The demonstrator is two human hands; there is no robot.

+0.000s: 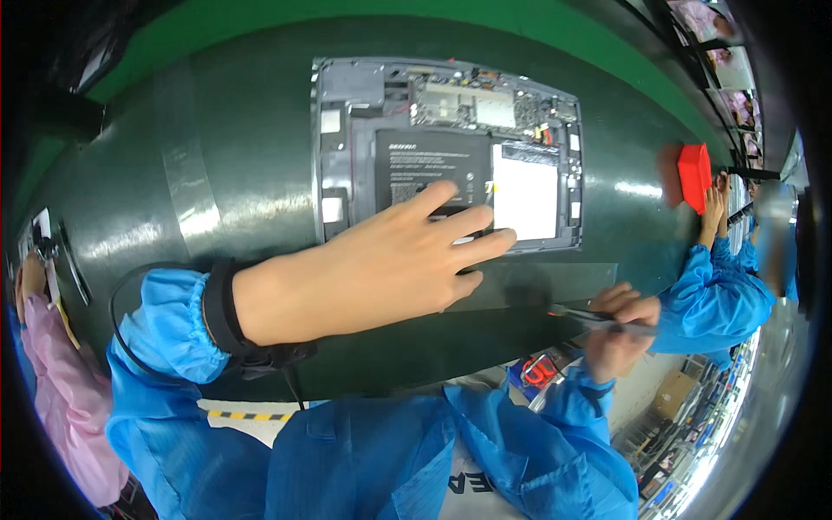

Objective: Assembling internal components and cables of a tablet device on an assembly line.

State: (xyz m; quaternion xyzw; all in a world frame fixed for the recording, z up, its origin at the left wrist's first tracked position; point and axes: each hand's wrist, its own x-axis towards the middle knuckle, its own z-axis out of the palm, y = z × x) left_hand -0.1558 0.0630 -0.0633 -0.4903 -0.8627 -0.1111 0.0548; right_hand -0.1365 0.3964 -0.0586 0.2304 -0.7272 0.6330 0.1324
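An opened tablet-like device [485,108] lies on the dark green work surface, its circuit board at the far side. A black battery [425,154] and a bright white panel [527,199] sit side by side in its nearer half. My left hand [381,260] reaches over the device's near edge with fingers spread across the black battery and the white panel; whether the fingertips press down I cannot tell. To the right and nearer to me, my right hand [620,334] grips dark tweezers [581,315], their tip pointing left, apart from the device. A small orange spot shows at that tip.
A red bin [693,178] stands at the right, beside a co-worker's hands [715,208] and blue sleeve. Another person in a pink sleeve [65,390] is at the far left. A clear strip [563,282] lies along the device's near side. A black band with a cord circles my left wrist.
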